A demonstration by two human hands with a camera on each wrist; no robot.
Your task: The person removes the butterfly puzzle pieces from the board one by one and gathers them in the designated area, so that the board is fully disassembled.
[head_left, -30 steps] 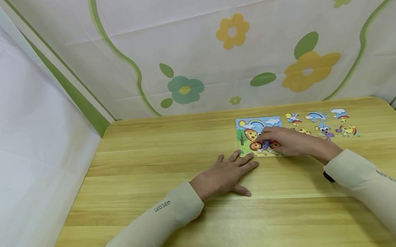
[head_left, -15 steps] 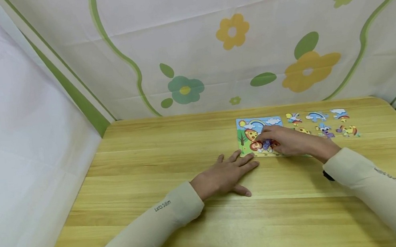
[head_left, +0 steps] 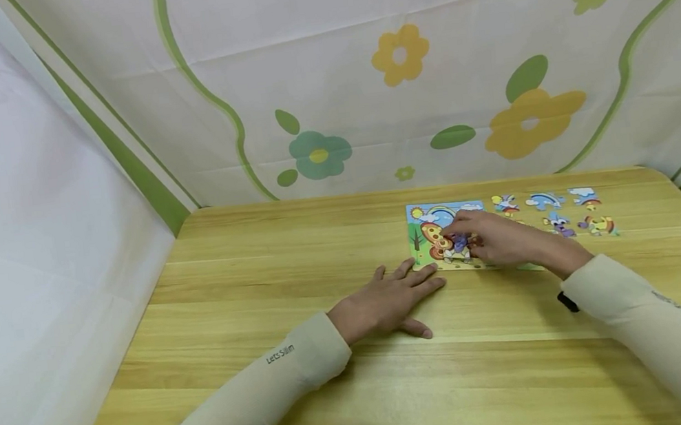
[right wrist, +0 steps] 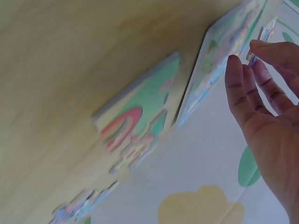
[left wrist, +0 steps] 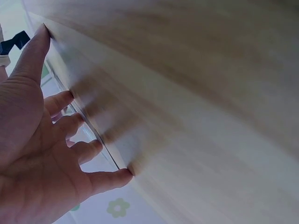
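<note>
A picture puzzle board [head_left: 416, 236] with a sun, a rainbow and a butterfly lies flat near the back of the table. Over its middle my right hand [head_left: 502, 240] pinches a small puzzle piece [head_left: 458, 253] with purple and white on it, tilted. The right wrist view shows this puzzle piece [right wrist: 267, 30] between thumb and fingers, its edge turned to the camera. My left hand [head_left: 387, 301] is spread on the table, its fingertips at the board's lower left corner. The right hand hides much of the board's right part.
Several loose puzzle pieces lie in rows right of the board, among them a rainbow piece [head_left: 543, 201] and a purple-blue piece [head_left: 558, 224]. A green piece with a red arc [right wrist: 135, 109] lies beside the board, mostly under my right wrist. A flowered cloth [head_left: 329, 103] hangs behind the table.
My right hand has shifted slightly, and the puzzle piece in its fingers has turned so that more of its purple and white side shows. The left hand has stayed put.
</note>
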